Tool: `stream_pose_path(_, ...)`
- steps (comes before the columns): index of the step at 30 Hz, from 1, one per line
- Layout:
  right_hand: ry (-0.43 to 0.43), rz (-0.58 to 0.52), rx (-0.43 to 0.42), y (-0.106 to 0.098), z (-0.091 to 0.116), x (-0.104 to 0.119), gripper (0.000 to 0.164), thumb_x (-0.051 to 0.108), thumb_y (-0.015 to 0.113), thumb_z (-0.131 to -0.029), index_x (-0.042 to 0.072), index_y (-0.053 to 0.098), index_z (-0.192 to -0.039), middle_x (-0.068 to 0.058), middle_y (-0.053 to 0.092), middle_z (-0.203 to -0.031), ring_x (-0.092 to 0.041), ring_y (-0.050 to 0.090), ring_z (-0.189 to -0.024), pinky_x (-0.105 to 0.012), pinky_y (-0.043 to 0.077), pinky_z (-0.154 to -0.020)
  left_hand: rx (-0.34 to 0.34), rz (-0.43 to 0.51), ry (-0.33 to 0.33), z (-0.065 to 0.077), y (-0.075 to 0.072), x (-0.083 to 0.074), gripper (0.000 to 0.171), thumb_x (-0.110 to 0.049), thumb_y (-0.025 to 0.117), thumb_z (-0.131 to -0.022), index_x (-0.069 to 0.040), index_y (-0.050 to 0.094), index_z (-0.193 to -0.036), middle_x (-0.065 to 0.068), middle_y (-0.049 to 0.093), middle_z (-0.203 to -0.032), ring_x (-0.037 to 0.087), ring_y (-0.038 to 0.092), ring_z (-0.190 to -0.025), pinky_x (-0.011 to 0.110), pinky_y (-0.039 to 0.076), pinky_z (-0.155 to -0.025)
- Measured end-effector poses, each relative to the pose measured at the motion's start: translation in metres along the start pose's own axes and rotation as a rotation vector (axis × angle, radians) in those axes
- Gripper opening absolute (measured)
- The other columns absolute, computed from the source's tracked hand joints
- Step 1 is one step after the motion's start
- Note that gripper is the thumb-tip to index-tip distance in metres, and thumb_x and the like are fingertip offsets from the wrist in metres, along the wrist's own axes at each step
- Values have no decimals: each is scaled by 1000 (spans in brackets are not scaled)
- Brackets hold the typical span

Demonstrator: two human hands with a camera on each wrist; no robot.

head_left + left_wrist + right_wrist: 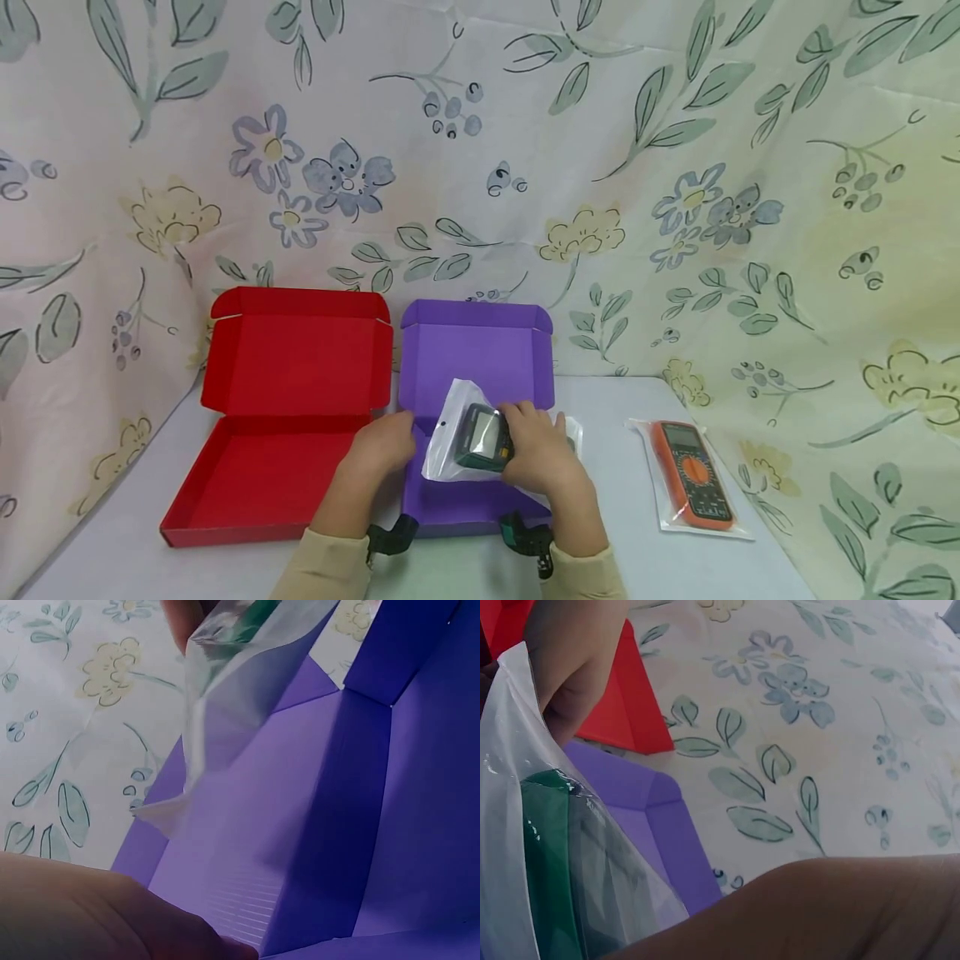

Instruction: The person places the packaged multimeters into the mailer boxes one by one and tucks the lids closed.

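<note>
My right hand (538, 450) grips a green-cased meter with a display (483, 437), sealed in a clear plastic bag (447, 442). The bagged meter is tilted above the open purple box (480, 512). In the right wrist view, its green side (551, 862) shows through the plastic. My left hand (386, 442) holds the purple box's left side near the lid hinge, fingers curled down over the edge. In the left wrist view, a left fingertip (238, 948) meets the purple wall, and the bag's loose corner (169, 814) hangs over the lid.
An open red box (255, 483) stands to the left, its lid raised against the floral cloth (465, 167). On the right, an orange multimeter (693, 475) lies in a clear bag on the white table (615, 517).
</note>
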State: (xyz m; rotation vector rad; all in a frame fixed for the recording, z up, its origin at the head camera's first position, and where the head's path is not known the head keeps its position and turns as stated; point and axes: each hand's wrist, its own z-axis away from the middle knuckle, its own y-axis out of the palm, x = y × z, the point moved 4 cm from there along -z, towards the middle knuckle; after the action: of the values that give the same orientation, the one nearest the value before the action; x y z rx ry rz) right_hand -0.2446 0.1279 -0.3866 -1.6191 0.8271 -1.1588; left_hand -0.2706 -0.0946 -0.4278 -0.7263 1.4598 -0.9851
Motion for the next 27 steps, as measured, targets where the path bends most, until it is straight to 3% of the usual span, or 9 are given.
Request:
stream_pose_path(8,-42,14,39,8,-2,9,81,-1,80,-61,5,58,-138,-14,59,-129,-41,54,-122,-74,29,-107,1,4,7,-2,2,1,19,-6,59,-93,3,66,-108,17,68,-97,30,64,-80,50,56,-74)
stream_pose_path(17,-98,35,35,17,-4,16,69,2,79,-68,8,60,-134,-12,60,-124,-39,55,-120,-76,26,-107,15,11,-21,-1,2,2,32,-5,65,-90,4,65,-120,19,68,-105,30,63,-83,52,57,-80)
stream_pose_path(27,-102,47,41,26,-9,19,76,4,81,-62,9,60,-135,-10,60,-122,-36,56,-118,-76,24,-109,6,0,-20,-1,2,0,39,-7,72,-87,3,64,-124,18,68,-107,31,64,-88,53,57,-82)
